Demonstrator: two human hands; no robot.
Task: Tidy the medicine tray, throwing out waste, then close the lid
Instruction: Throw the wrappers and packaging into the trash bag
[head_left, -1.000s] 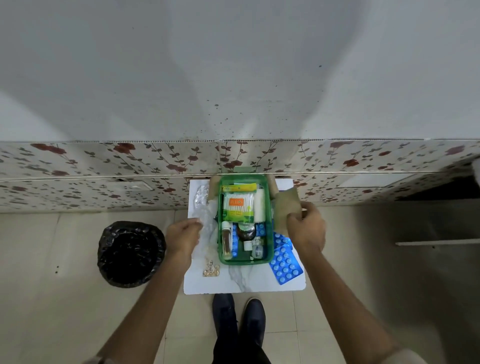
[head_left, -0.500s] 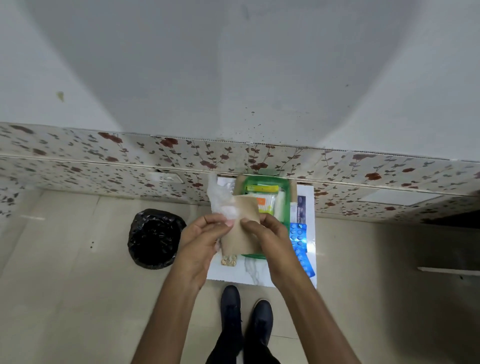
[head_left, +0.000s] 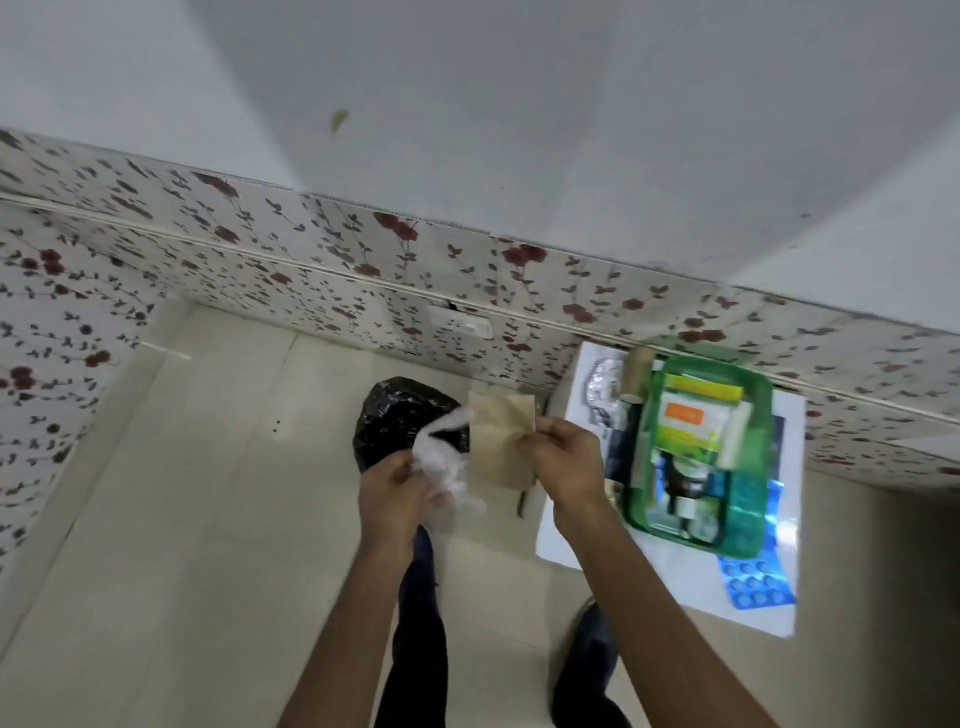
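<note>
My right hand (head_left: 566, 457) pinches a flat brown paper packet (head_left: 501, 444) by its right edge. My left hand (head_left: 397, 491) grips a crumpled clear plastic wrapper (head_left: 441, 457). Both pieces hover over the near edge of a bin lined with a black bag (head_left: 400, 421) on the floor. The green medicine tray (head_left: 748, 535) sits to the right on a white marbled board (head_left: 675, 577), packed with a cotton-bud pack, small bottles and boxes. No lid can be made out.
A blue blister strip (head_left: 758, 584) lies on the board in front of the tray. A cardboard tube (head_left: 635, 374) and silver foil (head_left: 602, 382) lie left of it. A floral-papered wall runs behind. My dark shoes stand on the beige floor tiles.
Both hands left the tray, lifted the brown packet and the plastic wrapper, and carried them left over the black bin. The view has swung left, so the tray now sits at the right.
</note>
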